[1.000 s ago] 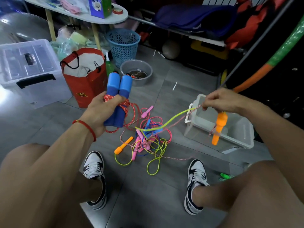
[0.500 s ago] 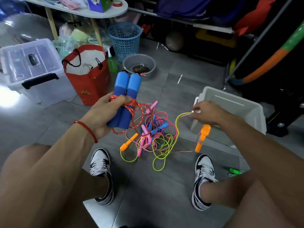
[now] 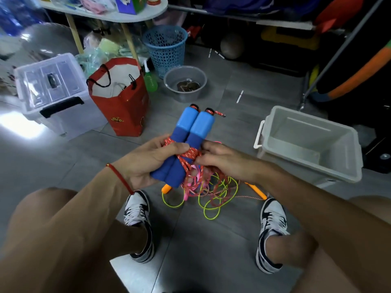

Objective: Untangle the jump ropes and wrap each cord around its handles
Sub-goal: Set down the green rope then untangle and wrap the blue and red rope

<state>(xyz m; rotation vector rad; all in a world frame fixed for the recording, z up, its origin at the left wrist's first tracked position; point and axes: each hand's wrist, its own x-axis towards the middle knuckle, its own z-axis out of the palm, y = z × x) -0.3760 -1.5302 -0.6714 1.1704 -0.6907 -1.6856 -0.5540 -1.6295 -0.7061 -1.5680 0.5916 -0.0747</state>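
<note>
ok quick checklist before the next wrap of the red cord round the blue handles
1. Blue handles held side by side in the left hand: ok.
2. Red cord already crossed round the handles: ok.
3. Right hand on the cord at the wrap: ok; exact pinch cannot tell.
4. Rest of the red cord free of the pile: not ok; it hangs into the pink and yellow-green cords on the floor.
5. Cord ends seated at the handle tops: cannot tell.
6. Grey bin on the right open for the finished rope: ok.
</note>
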